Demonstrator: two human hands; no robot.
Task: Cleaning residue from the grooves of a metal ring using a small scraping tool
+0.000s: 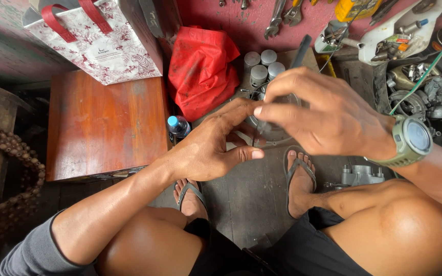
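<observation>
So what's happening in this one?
A seated person holds a round grey metal part between both hands. The left hand supports it from below, and the right hand, with a green watch on its wrist, covers it from above. A red plastic bag and a wooden box lie beyond.

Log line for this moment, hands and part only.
left hand: supports round grey metal part from below | right hand: fingers on its top | part held above dark wooden floor
</observation>
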